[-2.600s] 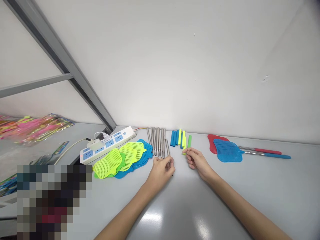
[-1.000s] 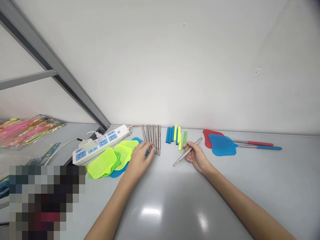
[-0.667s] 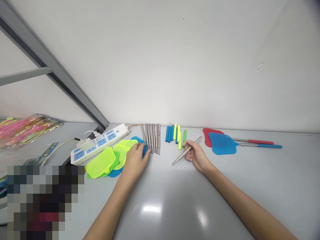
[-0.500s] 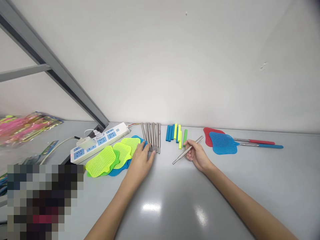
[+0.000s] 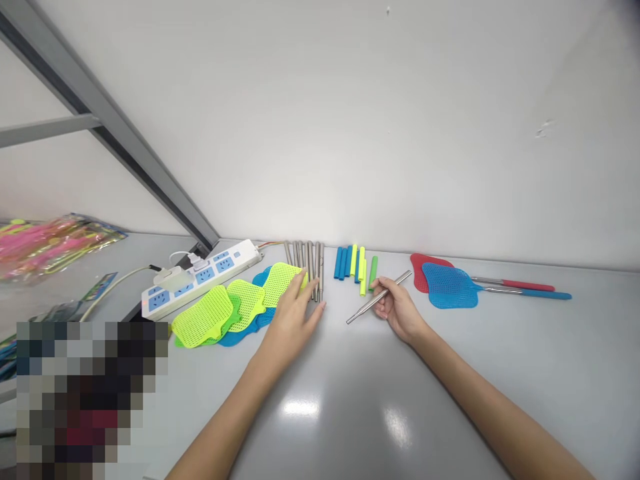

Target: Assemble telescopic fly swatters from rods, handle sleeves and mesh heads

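Note:
My left hand (image 5: 293,317) lies with its fingers spread over the right edge of a yellow-green fly swatter head (image 5: 280,283), partly covering it. Its fingertips reach over the lower ends of several metal telescopic rods (image 5: 311,263), and the thumb stands apart. Closed fingers of my right hand (image 5: 397,307) grip one metal telescopic rod (image 5: 370,308), held slanting with its thin end to the lower left. Beyond that hand, a green grip sleeve (image 5: 373,270) lies beside several blue (image 5: 343,263) and yellow sleeves (image 5: 362,267).
More swatter heads (image 5: 203,317) overlap at the left, in front of a white power strip (image 5: 225,265) with plugs and cables. Red (image 5: 527,285) and blue fly swatters (image 5: 450,287) lie at the right. A metal frame post (image 5: 145,153) and bagged pink items (image 5: 55,247) stand far left.
My left hand has shifted slightly right, and the top yellow-green swatter head has moved right with it, closer to the rods. My right hand still holds its rod in nearly the same pose.

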Available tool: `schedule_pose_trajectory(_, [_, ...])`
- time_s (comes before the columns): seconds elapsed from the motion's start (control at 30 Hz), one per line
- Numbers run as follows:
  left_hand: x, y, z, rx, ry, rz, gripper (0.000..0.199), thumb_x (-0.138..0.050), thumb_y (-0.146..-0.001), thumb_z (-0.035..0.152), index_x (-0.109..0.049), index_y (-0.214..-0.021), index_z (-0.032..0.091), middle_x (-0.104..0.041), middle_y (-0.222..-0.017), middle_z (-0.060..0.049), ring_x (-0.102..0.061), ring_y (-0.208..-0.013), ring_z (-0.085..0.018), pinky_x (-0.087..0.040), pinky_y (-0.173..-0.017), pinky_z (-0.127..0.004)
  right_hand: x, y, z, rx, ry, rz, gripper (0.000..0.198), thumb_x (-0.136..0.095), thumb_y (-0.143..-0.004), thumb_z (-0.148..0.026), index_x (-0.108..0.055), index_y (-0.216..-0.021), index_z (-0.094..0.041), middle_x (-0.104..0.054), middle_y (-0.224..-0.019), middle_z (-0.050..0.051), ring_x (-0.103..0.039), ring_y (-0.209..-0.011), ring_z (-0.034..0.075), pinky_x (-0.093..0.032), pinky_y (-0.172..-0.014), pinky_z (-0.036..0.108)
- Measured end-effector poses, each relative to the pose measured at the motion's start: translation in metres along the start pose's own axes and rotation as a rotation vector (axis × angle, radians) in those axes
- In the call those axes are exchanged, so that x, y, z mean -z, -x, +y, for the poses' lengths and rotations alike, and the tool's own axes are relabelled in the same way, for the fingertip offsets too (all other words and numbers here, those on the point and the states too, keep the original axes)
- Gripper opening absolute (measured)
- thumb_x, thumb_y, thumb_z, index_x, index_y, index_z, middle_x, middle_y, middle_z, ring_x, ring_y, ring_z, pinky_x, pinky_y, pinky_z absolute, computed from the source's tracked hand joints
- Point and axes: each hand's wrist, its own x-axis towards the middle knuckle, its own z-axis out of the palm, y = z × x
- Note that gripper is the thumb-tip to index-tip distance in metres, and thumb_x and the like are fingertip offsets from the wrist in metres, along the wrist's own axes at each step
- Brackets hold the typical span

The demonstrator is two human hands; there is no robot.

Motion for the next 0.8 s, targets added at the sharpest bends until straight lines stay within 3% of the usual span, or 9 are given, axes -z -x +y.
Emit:
schedule_pose_trajectory(0.2, [-0.011, -0.002, -0.019, 0.126, -0.112, -0.012, 0.051, -0.041, -0.078, 0.040, -0.034, -0.123, 0.018, -0.025, -0.133, -0.015, -0.019, -0.123, -0.030, -0.023, -0.093, -0.050, 0.000, -0.001, 0.000, -0.006, -0.005, -0.005, 0.021, -0.051, -0.070, -0.036, -0.053, -0.066, -0.016, -0.038, -0.048, -0.004, -0.032, -0.037, 0.006, -0.021, -0.033, 0.020])
schedule_pose_trajectory(0.57, [-0.015, -0.011, -0.027, -0.062, -0.042, 0.074, 0.039, -0.039, -0.079, 0.018, -0.042, -0.117, 0.016, -0.049, -0.117, -0.009, -0.042, -0.110, -0.022, -0.034, -0.091, -0.039, 0.000, -0.001, 0.000, -0.014, -0.011, -0.006, 0.021, -0.052, -0.070, -0.037, -0.053, -0.065, -0.016, -0.038, -0.049, -0.004, -0.033, -0.039, 0.006, -0.022, -0.034, 0.020])
schedule_pose_trajectory(0.8, [-0.018, -0.010, -0.023, -0.136, -0.022, 0.067, 0.037, -0.035, -0.079, 0.013, -0.048, -0.114, 0.015, -0.047, -0.121, -0.008, -0.041, -0.111, -0.019, -0.034, -0.094, -0.036, 0.001, -0.002, 0.001, -0.005, -0.016, -0.012, 0.020, -0.051, -0.070, -0.036, -0.053, -0.066, -0.016, -0.038, -0.050, -0.004, -0.032, -0.040, 0.006, -0.022, -0.035, 0.020])
